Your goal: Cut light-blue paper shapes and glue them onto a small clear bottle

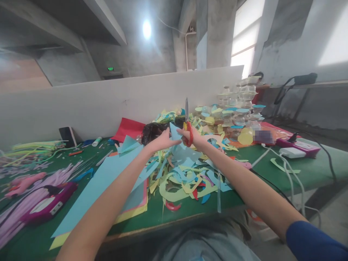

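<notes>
My left hand [163,140] pinches a piece of light blue paper [175,132] over the scrap pile. In my right hand [197,139] are scissors [188,135] with red and yellow handles, their metal blades pointing up and away from me. The blades look closed together, and the fingers of my right hand also reach close to the blue paper; whether they touch it I cannot tell. Under both hands lies a heap of curved paper offcuts [174,186] in blue, yellow and green. Beside my left forearm is a stack of blue sheets [98,188] with pink and yellow sheets beneath.
Clear cups with paper discs [240,108] are stacked at the back right. A black plastic bag [152,132] lies behind the offcuts. Purple power strips [50,204] and white cables [292,174] flank the green table [261,174]. A phone [67,137] leans on the partition [95,108]. Another person [260,92] is beyond.
</notes>
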A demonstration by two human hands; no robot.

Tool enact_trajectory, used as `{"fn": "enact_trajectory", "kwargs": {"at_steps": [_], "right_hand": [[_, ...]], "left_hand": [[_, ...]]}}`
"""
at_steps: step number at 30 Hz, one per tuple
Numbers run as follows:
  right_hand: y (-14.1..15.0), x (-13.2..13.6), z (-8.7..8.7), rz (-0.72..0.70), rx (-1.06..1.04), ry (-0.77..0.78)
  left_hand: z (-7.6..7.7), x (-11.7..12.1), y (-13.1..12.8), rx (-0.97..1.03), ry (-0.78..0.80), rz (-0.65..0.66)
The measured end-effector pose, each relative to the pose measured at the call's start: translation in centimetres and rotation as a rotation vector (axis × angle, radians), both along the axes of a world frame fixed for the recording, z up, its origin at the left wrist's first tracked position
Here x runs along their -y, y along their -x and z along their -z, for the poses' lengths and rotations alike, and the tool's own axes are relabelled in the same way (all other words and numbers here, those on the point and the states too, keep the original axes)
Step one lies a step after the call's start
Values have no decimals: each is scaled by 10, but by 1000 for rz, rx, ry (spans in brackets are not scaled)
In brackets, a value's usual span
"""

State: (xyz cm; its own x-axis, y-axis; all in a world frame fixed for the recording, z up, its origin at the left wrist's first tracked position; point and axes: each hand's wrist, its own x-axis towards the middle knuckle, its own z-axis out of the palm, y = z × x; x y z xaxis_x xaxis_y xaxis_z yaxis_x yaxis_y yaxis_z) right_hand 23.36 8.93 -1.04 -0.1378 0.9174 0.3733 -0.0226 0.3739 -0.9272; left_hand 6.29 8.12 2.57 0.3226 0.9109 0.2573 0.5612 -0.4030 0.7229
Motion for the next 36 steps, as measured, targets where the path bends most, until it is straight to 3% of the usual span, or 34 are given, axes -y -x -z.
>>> {"fn": "enact_trajectory", "kwargs": {"at_steps": [3, 7, 11, 17, 27, 31, 36], "right_hand": [[3, 1, -1, -26, -20, -4], [8, 2, -3, -58, -66, -7], [11, 4, -3, -30, -37, 58], [15, 1, 5, 39, -7, 147], [11, -23, 16, 77, -89, 229], [8, -30, 25, 81, -78, 252], [6, -32, 28, 114, -61, 309]], "left_hand": [[-1, -1, -1, 78, 108, -15], [-2, -1, 0, 253, 234, 116], [9, -7, 1, 342, 268, 111], [21, -21, 3, 301, 156, -20], [11, -3, -2, 94, -40, -15], [7, 3, -1, 76, -181, -96], [5, -10, 6, 149, -254, -209]]}}
